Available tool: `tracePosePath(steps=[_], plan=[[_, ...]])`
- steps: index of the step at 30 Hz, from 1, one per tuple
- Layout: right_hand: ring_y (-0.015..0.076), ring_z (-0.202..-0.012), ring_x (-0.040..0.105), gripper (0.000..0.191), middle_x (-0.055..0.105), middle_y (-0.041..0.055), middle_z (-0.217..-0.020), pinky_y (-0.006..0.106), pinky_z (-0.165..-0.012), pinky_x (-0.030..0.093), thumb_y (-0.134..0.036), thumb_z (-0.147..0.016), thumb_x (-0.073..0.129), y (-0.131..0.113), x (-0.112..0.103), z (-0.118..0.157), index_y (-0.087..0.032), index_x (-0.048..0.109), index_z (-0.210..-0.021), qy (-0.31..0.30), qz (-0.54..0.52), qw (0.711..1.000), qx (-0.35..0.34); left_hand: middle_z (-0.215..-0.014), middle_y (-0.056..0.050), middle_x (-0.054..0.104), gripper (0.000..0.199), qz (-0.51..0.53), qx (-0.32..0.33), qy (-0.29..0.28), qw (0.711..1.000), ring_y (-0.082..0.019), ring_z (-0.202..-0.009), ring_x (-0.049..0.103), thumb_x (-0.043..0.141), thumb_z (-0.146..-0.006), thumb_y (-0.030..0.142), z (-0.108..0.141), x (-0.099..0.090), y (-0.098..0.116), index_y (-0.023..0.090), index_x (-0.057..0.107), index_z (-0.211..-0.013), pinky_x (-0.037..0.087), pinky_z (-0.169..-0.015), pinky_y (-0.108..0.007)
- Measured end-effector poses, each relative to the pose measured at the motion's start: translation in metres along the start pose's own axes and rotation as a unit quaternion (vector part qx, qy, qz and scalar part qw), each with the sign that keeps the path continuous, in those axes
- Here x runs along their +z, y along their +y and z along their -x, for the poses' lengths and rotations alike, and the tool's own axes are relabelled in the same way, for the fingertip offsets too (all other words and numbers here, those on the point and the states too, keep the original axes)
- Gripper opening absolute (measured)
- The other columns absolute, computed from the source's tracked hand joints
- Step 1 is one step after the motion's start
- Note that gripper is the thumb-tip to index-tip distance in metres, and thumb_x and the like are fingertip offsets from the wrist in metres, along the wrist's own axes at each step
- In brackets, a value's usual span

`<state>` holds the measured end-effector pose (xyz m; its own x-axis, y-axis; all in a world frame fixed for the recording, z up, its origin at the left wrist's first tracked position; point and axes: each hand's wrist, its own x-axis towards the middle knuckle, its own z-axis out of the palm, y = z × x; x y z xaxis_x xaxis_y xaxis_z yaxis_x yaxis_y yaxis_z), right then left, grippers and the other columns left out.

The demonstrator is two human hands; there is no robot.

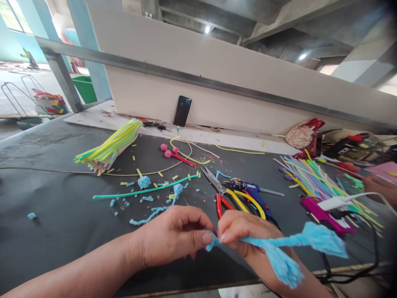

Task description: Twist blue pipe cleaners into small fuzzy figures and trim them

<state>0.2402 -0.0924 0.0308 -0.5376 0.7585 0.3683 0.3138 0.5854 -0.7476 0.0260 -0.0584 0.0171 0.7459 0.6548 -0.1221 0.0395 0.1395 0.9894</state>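
Observation:
My left hand (176, 240) is closed, thumb and fingers pinching the near end of a fuzzy blue pipe-cleaner stem (263, 241). Close beside it, my right hand (248, 236) grips the same stem. Two flared blue tufts spread from it to the right, over my right wrist. Just beyond my hands lie scissors (240, 198) with yellow handles, red-handled pliers (219, 205) partly hidden by my right hand, and a blue glue gun (256, 194). Another blue pipe-cleaner piece (159, 210) with a tufted end rests beyond my left hand.
A bundle of yellow-green pipe cleaners (111, 145) lies at the left, with more loose ones (319, 176) at the right. Cut bits litter the dark table (62, 231). A phone (182, 111) leans on the back panel. A magenta device (325, 213) trails cables. Another person's hand (383, 188) is at the right edge.

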Motion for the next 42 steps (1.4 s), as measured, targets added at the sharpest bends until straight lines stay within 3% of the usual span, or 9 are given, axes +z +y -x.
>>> tracePosePath(steps=[3, 8, 15, 21, 25, 32, 35, 38, 42], plan=[[0.0136, -0.074, 0.061, 0.017, 0.062, 0.0, -0.084, 0.026, -0.069, 0.048, -0.008, -0.082, 0.06, 0.0, 0.003, -0.002, -0.025, 0.061, -0.088, 0.02, -0.006, 1.0, 0.023, -0.056, 0.005, 0.051, 0.009, -0.015, -0.007, 0.013, 1.0, -0.006, -0.049, 0.045, 0.06, -0.076, 0.023, -0.001, 0.004, 0.0, 0.014, 0.058, -0.075, 0.037, -0.047, -0.016], [0.0171, -0.077, 0.061, 0.009, 0.064, 0.0015, -0.081, 0.027, -0.065, 0.048, -0.017, -0.081, 0.063, 0.0, 0.007, -0.001, -0.025, 0.062, -0.084, 0.065, -0.036, 0.993, 0.094, -0.056, 0.005, 0.052, 0.006, -0.024, 0.007, 0.036, 0.999, -0.006, -0.05, 0.046, 0.06, -0.074, 0.019, 0.0, 0.005, 0.0, 0.014, 0.06, -0.07, 0.036, -0.048, -0.015], [0.0152, -0.069, 0.062, 0.013, 0.065, 0.0008, -0.08, 0.029, -0.066, 0.048, -0.014, -0.081, 0.062, -0.006, 0.002, -0.003, -0.026, 0.066, -0.084, 0.029, -0.091, 0.994, 0.048, -0.062, 0.003, 0.055, 0.014, -0.064, 0.027, -0.007, 0.998, -0.007, -0.055, 0.049, 0.049, -0.082, 0.018, 0.007, 0.005, 0.008, 0.014, 0.061, -0.076, 0.039, -0.052, -0.016], [0.0161, -0.065, 0.062, 0.022, 0.068, 0.0019, -0.078, 0.028, -0.062, 0.049, -0.013, -0.08, 0.064, -0.019, -0.002, -0.007, -0.03, 0.07, -0.092, 0.004, -0.072, 0.997, 0.008, -0.062, 0.001, 0.054, 0.018, -0.093, 0.053, -0.055, 0.993, -0.008, -0.055, 0.048, 0.05, -0.084, 0.025, 0.009, 0.003, 0.012, 0.013, 0.062, -0.077, 0.039, -0.053, -0.017], [0.0173, -0.064, 0.064, 0.028, 0.069, 0.0045, -0.078, 0.029, -0.06, 0.05, -0.007, -0.076, 0.065, -0.023, -0.002, -0.007, -0.029, 0.073, -0.092, -0.031, -0.075, 0.997, 0.019, -0.06, 0.002, 0.053, 0.021, -0.084, 0.016, -0.053, 0.995, -0.007, -0.052, 0.047, 0.045, -0.085, 0.023, 0.008, 0.007, 0.01, 0.014, 0.059, -0.073, 0.039, -0.05, -0.016], [0.015, -0.053, 0.06, 0.017, 0.066, 0.0011, -0.066, 0.026, -0.051, 0.048, -0.018, -0.072, 0.072, -0.01, 0.02, -0.001, -0.032, 0.076, -0.082, 0.062, -0.175, 0.982, 0.025, -0.061, 0.003, 0.047, 0.02, -0.158, 0.103, 0.02, 0.982, -0.007, -0.056, 0.039, 0.047, -0.084, 0.019, 0.01, 0.01, 0.01, 0.014, 0.06, -0.069, 0.034, -0.052, -0.015], [0.014, -0.053, 0.058, 0.022, 0.066, 0.0004, -0.067, 0.026, -0.051, 0.047, -0.015, -0.073, 0.071, -0.01, 0.019, -0.003, -0.033, 0.075, -0.085, 0.059, -0.159, 0.986, 0.003, -0.057, 0.003, 0.047, 0.021, -0.092, 0.066, 0.015, 0.993, -0.007, -0.053, 0.041, 0.048, -0.084, 0.025, 0.009, 0.009, 0.006, 0.015, 0.057, -0.068, 0.036, -0.05, -0.016], [0.015, -0.055, 0.06, 0.029, 0.068, 0.0004, -0.071, 0.029, -0.056, 0.049, -0.01, -0.074, 0.068, -0.014, 0.015, -0.007, -0.033, 0.073, -0.09, 0.052, -0.124, 0.991, -0.019, -0.05, 0.003, 0.049, 0.023, 0.063, -0.011, -0.022, 0.998, -0.009, -0.045, 0.046, 0.051, -0.081, 0.034, 0.004, 0.01, -0.001, 0.016, 0.056, -0.068, 0.039, -0.046, -0.019], [0.0181, -0.064, 0.065, 0.023, 0.07, 0.0009, -0.076, 0.031, -0.063, 0.053, -0.009, -0.074, 0.068, -0.013, 0.019, -0.007, -0.03, 0.069, -0.083, 0.194, 0.024, 0.981, -0.017, -0.048, -0.001, 0.054, 0.024, 0.248, -0.089, -0.083, 0.961, -0.01, -0.04, 0.051, 0.053, -0.074, 0.034, -0.003, 0.017, -0.01, 0.012, 0.059, -0.065, 0.042, -0.042, -0.019]])
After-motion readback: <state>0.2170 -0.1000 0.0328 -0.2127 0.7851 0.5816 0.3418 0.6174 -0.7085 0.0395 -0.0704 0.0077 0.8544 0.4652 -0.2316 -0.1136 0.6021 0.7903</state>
